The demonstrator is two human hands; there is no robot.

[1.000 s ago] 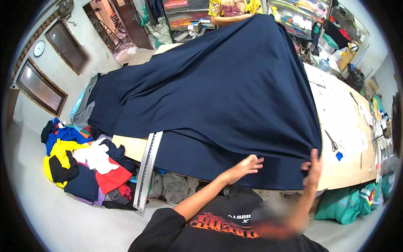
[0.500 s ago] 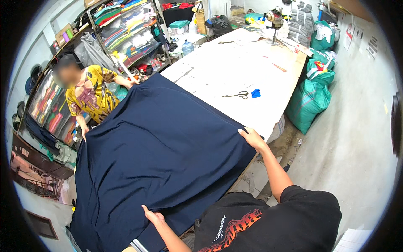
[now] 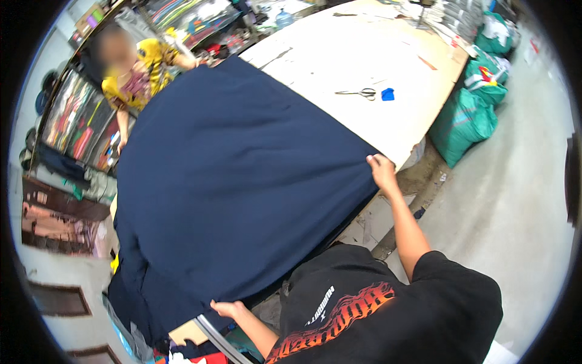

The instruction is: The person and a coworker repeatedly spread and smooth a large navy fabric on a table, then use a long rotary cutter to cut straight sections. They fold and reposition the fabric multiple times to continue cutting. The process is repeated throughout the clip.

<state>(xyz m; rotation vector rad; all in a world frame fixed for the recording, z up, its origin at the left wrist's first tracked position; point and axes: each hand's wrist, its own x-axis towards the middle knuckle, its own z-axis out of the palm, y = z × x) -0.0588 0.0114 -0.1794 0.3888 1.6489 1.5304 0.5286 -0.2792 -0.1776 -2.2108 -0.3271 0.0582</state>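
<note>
A large sheet of navy fabric [image 3: 236, 176] lies spread over the table, its middle fairly smooth and a few creases running toward its right corner. My right hand [image 3: 382, 174] is closed on that corner, near the table's right edge. Lower down, my left hand [image 3: 227, 309] pinches the fabric's near edge. Across from me, a person in a yellow patterned shirt [image 3: 151, 67] has both hands at the far edge of the fabric. Folds of it hang down at the lower left.
On the pale tabletop [image 3: 339, 54] lie scissors [image 3: 365, 93] and a small blue fabric scrap [image 3: 388, 94]. Green sacks [image 3: 464, 127] stand along the right side. Shelves of folded cloth [image 3: 79, 121] line the left. A metal bar [image 3: 219, 340] sits below my left hand.
The fabric has become flatter, with fewer wrinkles. Both my hands still hold it. The view has shifted, so the table and scissors appear higher and further right.
</note>
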